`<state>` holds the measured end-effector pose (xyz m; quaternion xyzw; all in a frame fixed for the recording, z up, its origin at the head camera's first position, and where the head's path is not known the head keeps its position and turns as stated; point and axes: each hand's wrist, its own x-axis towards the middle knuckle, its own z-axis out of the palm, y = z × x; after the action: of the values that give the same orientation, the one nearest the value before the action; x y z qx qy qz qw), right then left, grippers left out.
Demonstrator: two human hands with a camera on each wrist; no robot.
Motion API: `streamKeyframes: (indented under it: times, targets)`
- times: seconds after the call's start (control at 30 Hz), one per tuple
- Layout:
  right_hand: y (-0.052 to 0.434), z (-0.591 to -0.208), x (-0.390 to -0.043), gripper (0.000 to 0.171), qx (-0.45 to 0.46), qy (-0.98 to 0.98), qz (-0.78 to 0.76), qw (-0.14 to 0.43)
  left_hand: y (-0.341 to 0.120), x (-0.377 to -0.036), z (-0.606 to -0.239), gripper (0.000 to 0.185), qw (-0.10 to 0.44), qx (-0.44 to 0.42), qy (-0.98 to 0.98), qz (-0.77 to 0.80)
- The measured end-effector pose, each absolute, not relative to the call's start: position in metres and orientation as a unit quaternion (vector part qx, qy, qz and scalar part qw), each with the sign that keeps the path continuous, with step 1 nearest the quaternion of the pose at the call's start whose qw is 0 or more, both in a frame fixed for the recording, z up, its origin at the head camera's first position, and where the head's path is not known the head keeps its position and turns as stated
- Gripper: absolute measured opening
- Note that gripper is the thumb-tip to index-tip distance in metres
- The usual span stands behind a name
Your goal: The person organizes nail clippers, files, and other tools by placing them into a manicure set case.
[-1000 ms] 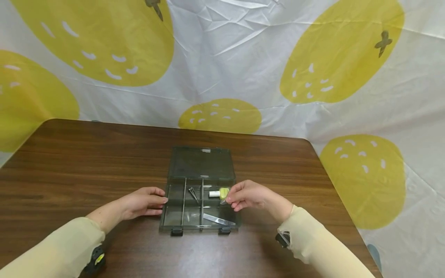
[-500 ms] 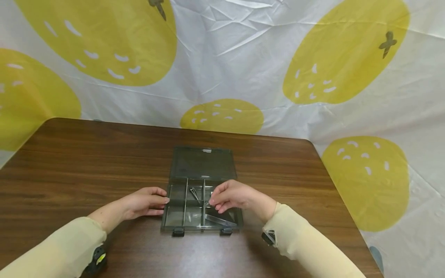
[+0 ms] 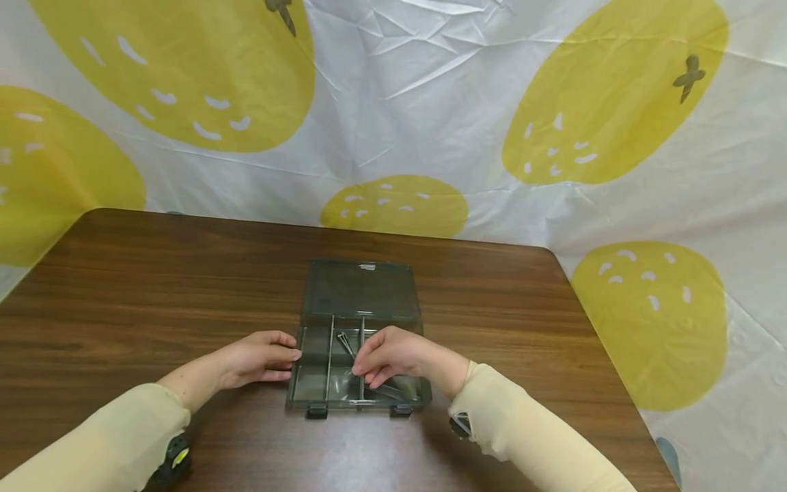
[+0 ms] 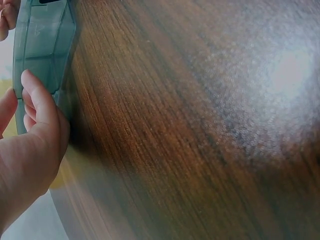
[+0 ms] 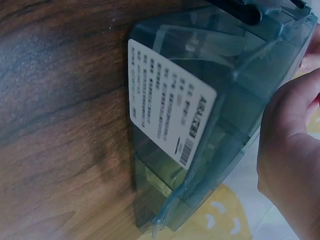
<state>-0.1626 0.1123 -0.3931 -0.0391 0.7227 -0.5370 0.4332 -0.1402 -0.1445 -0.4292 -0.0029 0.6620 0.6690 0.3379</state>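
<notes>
A smoky clear compartment box [image 3: 312, 377] lies on the table with its lid [image 3: 361, 290] swung back. My left hand [image 3: 258, 359] rests at its left wall, fingers relaxed, fingertips right at the rim. Over the divider between the middle and right columns, my right hand [image 3: 396, 355] pinches a small clear thing [image 3: 349, 372], whose kind I cannot tell. A slim dark metal clipper-like tool [image 3: 345, 343] sits in the back middle compartment. Partly under the right hand, a flat strip [image 3: 391, 391] lies in the front right compartment. Something yellow [image 5: 159, 181] shows through the box wall.
Two black latches [image 3: 316, 411] stick out at the box's front. A white printed label [image 5: 172, 107] is on the box's outside. The brown wooden table [image 3: 184, 273] ends at a white cloth [image 3: 406, 102] with yellow fruit shapes.
My right hand has moved left, from the back right compartment beside the white and yellow bottle toward the middle column, carrying the small clear thing. The left hand stays at the wall.
</notes>
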Motion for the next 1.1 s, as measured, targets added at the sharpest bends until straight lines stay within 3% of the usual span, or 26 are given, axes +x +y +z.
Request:
streamKeyframes:
  times: [0.3, 0.9, 1.1]
  targets:
    - [0.1085, -0.3925, -0.1602, 0.002, -0.044, 0.725, -0.533, 0.433, -0.1451, -0.1406, -0.4308, 0.037, 0.339, -0.003, 0.664, 0.667]
    - [0.1124, -0.3906, -0.1614, 0.015, -0.039, 0.709, -0.549, 0.441, -0.1457, -0.1410, -0.4322, 0.038, 0.337, -0.007, 0.665, 0.666]
    - [0.1156, -0.3903, -0.1621, 0.015, -0.037, 0.711, -0.551, 0.435, -0.1481, -0.1420, -0.4310, 0.029, 0.338, -0.015, 0.663, 0.668]
